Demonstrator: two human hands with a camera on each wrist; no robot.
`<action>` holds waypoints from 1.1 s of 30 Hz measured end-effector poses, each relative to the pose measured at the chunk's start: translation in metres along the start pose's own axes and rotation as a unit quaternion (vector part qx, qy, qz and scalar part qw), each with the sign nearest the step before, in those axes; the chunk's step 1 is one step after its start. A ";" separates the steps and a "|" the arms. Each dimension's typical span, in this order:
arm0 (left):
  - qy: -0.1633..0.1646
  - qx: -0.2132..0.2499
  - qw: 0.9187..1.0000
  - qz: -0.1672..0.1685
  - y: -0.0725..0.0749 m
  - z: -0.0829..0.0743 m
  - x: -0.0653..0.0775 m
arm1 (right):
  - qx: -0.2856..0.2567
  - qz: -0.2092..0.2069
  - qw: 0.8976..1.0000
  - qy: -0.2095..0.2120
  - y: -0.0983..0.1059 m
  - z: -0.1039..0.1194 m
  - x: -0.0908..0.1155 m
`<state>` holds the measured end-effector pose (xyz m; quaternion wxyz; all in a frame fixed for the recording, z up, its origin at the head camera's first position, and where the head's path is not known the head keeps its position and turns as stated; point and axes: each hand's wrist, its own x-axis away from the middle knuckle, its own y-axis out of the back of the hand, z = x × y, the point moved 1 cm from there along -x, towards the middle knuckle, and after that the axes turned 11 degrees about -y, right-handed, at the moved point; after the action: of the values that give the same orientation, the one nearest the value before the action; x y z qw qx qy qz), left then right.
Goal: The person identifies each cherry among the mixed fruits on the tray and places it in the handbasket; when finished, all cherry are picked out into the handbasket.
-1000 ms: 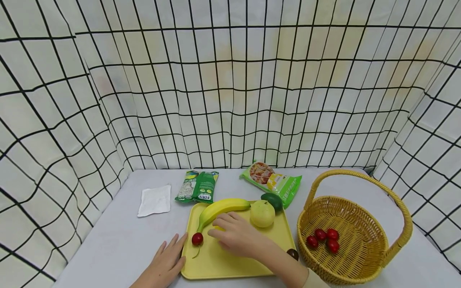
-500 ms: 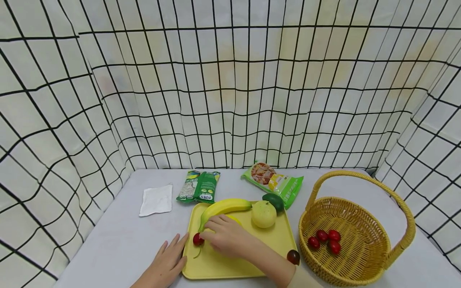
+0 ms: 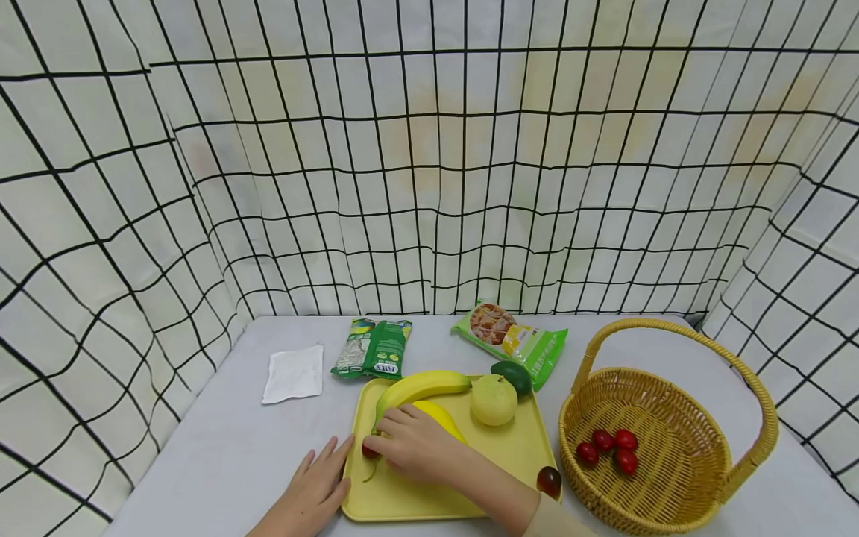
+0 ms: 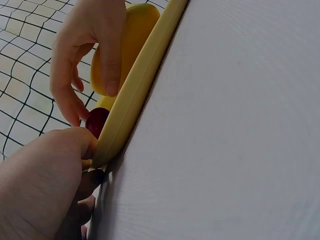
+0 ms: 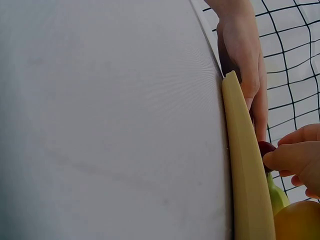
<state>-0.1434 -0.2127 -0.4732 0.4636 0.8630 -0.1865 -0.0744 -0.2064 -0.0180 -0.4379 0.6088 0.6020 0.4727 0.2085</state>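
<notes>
Cherry (image 4: 97,122) lies at parted fingers (image 4: 63,95) of the right hand (image 3: 412,441); whether pinched, I cannot tell.

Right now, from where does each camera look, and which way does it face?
Head: worn on the head, facing forward and down at the yellow tray, basket and grid-patterned backdrop; the left hand, right hand and a sleeve show.
Left wrist: worn there, facing along the tray's edge; the left hand is close at lower left, the right hand at the top.
Right wrist: worn there, also facing along the tray's edge; the right hand shows at the right edge, the left hand at the top.
Shared: both wrist views show the dark red cherry and both hands.
</notes>
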 end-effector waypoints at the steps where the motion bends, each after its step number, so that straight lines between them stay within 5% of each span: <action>1: 0.000 0.001 1.000 0.000 0.000 0.000 0.000 | 0.001 0.002 1.000 -0.001 0.000 0.000 0.000; 11: -0.005 0.002 1.000 0.001 0.000 0.000 0.001 | 0.002 0.023 1.000 -0.002 -0.001 0.000 -0.002; 33: -0.008 0.008 1.000 -0.001 0.001 0.000 0.000 | 0.029 -0.009 0.999 0.015 -0.001 0.002 0.001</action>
<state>-0.1435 -0.2129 -0.4725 0.4554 0.8661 -0.1899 -0.0799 -0.2050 -0.0181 -0.4400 0.5855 0.6121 0.4932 0.1982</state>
